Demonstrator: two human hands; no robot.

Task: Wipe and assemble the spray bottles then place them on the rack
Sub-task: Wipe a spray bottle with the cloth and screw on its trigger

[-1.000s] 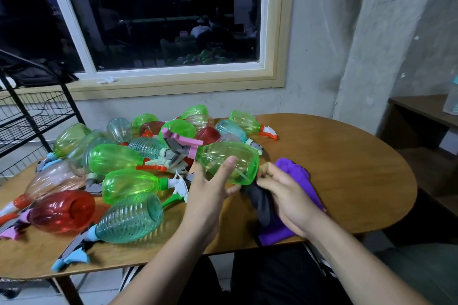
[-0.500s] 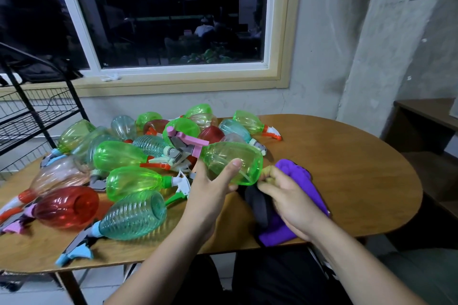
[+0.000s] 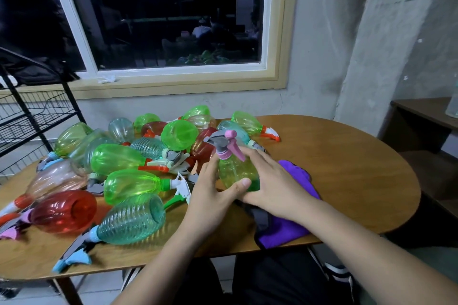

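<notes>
Fingers (image 3: 210, 164) of the left hand (image 3: 210, 198) curl round the left side of a translucent green plastic spray bottle (image 3: 235, 173), with the thumb laid across its front near the base. The right hand (image 3: 272, 183) cups the same bottle from the other side, its fingers (image 3: 250, 156) bent over the shoulder up to the neck, so both hands are clamped on it. The bottle stands roughly upright, top leaning a little left, low over the oval wooden tabletop (image 3: 347, 168) near its front edge. I cannot tell whether its base touches the wood. A pink-and-grey trigger head (image 3: 225, 142) sits on the neck, nozzle pointing left. A crumpled purple cloth (image 3: 300, 176) lies under the right wrist, partly over the tabletop's near edge. Just left of the hands spreads a heap of spray bottles (image 3: 124, 161) on their sides, in green, teal, red and pale pink. A ribbed teal bottle (image 3: 131, 220) and a smooth red bottle (image 3: 64, 210) lie nearest the front. A black wire rack (image 3: 32, 116) stands beyond the tabletop's left end, below a dark window (image 3: 161, 20).
</notes>
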